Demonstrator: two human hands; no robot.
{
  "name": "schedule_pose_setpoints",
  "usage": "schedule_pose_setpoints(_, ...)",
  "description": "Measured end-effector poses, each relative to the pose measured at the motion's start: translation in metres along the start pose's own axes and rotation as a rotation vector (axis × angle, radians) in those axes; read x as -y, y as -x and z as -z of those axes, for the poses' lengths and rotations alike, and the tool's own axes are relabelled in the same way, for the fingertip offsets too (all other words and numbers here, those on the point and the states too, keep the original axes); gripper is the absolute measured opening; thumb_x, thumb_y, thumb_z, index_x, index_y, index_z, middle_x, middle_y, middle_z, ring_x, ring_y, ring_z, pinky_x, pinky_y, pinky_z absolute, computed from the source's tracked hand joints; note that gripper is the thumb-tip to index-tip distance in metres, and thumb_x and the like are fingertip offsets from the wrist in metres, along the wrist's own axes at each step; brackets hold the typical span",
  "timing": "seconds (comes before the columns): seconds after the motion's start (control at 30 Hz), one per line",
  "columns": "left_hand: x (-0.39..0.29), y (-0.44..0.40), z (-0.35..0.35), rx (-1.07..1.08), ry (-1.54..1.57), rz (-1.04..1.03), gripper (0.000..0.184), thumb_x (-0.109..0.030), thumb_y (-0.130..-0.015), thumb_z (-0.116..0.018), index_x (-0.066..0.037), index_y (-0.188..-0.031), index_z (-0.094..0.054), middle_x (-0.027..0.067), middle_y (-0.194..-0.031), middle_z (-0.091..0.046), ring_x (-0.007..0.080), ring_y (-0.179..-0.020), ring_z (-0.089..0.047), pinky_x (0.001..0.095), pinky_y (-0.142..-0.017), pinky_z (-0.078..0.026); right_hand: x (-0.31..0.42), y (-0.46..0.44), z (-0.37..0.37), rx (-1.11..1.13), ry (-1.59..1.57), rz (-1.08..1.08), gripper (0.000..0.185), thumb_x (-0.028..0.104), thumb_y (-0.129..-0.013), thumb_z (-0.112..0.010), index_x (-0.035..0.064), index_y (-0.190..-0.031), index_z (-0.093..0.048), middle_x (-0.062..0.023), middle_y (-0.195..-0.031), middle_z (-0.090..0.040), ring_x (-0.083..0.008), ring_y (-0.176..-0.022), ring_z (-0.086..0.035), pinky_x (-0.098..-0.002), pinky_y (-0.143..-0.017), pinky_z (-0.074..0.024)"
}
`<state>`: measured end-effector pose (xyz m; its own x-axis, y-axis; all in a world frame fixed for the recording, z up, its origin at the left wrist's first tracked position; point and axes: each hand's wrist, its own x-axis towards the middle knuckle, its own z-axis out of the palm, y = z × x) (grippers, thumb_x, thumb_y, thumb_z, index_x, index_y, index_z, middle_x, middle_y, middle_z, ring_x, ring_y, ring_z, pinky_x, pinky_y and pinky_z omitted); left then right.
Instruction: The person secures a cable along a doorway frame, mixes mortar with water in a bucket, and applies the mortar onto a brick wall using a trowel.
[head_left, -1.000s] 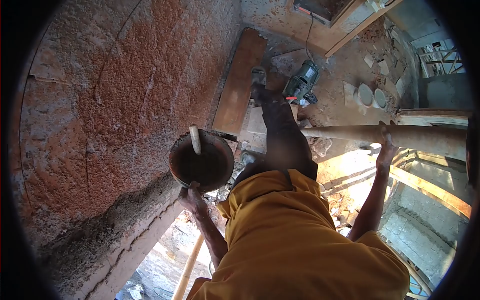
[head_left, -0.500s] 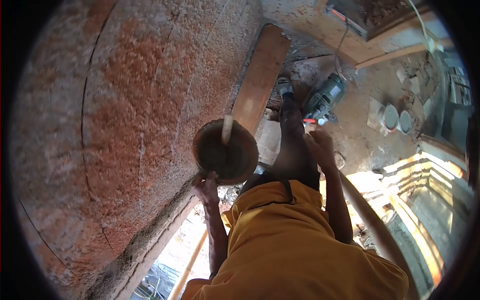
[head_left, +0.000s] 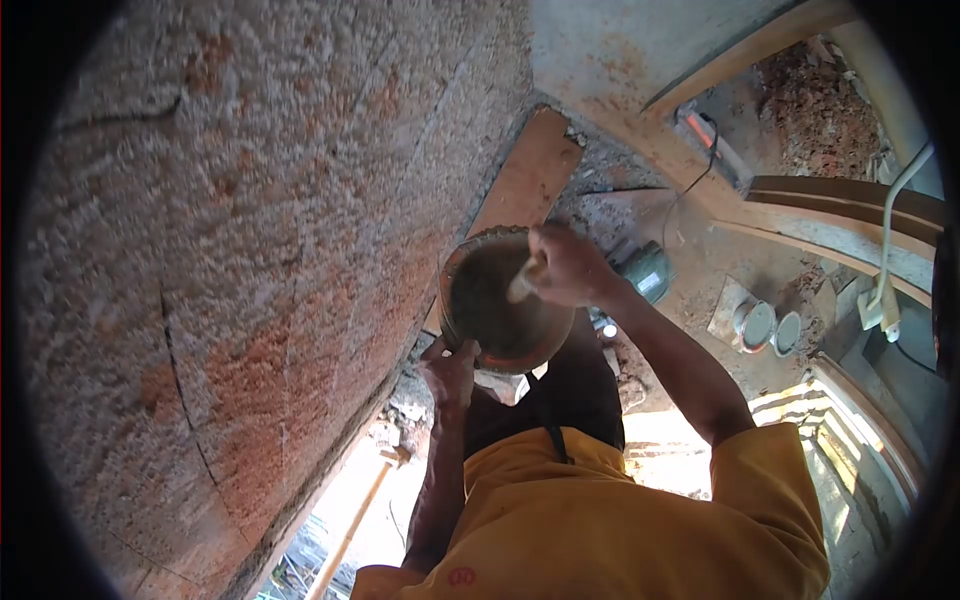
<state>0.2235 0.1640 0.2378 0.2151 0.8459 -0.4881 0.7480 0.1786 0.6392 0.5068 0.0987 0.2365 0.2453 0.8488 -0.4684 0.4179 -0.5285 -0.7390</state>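
My left hand (head_left: 448, 370) is closed on the near rim of a round, dirt-caked pan (head_left: 548, 347), held up at waist height beside the wall. Dark grey-brown material (head_left: 485, 310) lies inside it; whether that is wet mortar I cannot tell. Over the pan's right side, my right hand (head_left: 572, 268) is wrapped round the pale wooden handle (head_left: 522, 287) of a tool. The tool's working end is hidden in the pan, so its kind does not show.
A rough, reddish-grey wall (head_left: 290, 200) rises close on the left. Ahead, a wooden board (head_left: 532, 165) leans along its foot. A green machine (head_left: 650, 272) with a cable and two round containers (head_left: 757, 325) stand on the floor to the right, near a wooden frame (head_left: 700, 190).
My right hand has come up from beside my leg and taken hold of the wooden handle. The pan, still in my left hand, appears further right, and the view has shifted.
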Motion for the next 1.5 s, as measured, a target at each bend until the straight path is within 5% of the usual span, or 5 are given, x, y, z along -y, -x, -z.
schedule_pose_setpoints(0.2, -0.011, -0.035, -0.017, 0.051, 0.036, -0.077, 0.014, -0.010, -0.081, -0.081, 0.002, -0.086, -0.077, 0.0079, -0.074, -0.074, 0.0143, -0.065, -0.066, 0.0341, -0.064, -0.054, -0.002, 0.000, -0.039, 0.368, 0.612, 0.268, 0.028, 0.019, -0.071, -0.078, 0.0054, -0.095, -0.078, -0.0151, -0.090, -0.073, -0.0363, -0.084, -0.070, -0.0464, -0.080, -0.0569)
schedule_pose_setpoints(0.67, -0.011, -0.058, 0.078, 0.131, -0.149, -0.379, 0.036, -0.027, -0.073, -0.089, -0.003, -0.099, -0.083, 0.0153, -0.083, -0.080, 0.0257, -0.075, -0.077, 0.0416, -0.076, -0.061, 0.084, 0.049, -0.112, -0.265, 0.784, 0.510, 0.015, 0.024, -0.083, -0.070, 0.0115, -0.090, -0.074, -0.0088, -0.085, -0.075, -0.0295, -0.075, -0.077, -0.0460, -0.062, -0.0581)
schedule_pose_setpoints(1.27, 0.119, -0.139, 0.066, 0.396, -0.278, -0.358, 0.056, -0.055, -0.097, -0.066, -0.002, -0.115, -0.071, 0.0210, -0.115, -0.070, 0.0351, -0.107, -0.065, 0.0527, -0.091, -0.050, 0.119, 0.143, -0.150, -0.097, 0.546, -0.178, 0.057, 0.059, -0.082, -0.077, 0.0098, -0.111, -0.080, -0.0163, -0.111, -0.079, -0.0364, -0.104, -0.077, -0.0516, -0.085, -0.0621)
schedule_pose_setpoints(1.37, 0.186, -0.171, 0.021, -0.315, -0.425, -0.696, 0.050, -0.051, -0.095, -0.069, -0.002, -0.096, -0.077, 0.0177, -0.091, -0.074, 0.0338, -0.086, -0.069, 0.0528, -0.075, -0.052, 0.110, 0.127, -0.163, -0.078, 0.582, -0.251, 0.059, 0.058, -0.084, -0.075, 0.0094, -0.117, -0.077, -0.0158, -0.115, -0.078, -0.0350, -0.107, -0.077, -0.0506, -0.088, -0.0617)
schedule_pose_setpoints(1.5, 0.162, -0.140, 0.054, 0.146, -0.003, -0.375, 0.043, -0.040, -0.087, -0.074, 0.002, -0.098, -0.076, 0.0117, -0.078, -0.071, 0.0319, -0.073, -0.067, 0.0504, -0.070, -0.053, 0.033, 0.052, -0.247, -0.819, 0.636, 0.561, 0.062, 0.055, -0.086, -0.073, 0.0106, -0.130, -0.070, -0.0168, -0.116, -0.076, -0.0366, -0.101, -0.077, -0.0508, -0.082, -0.0615)
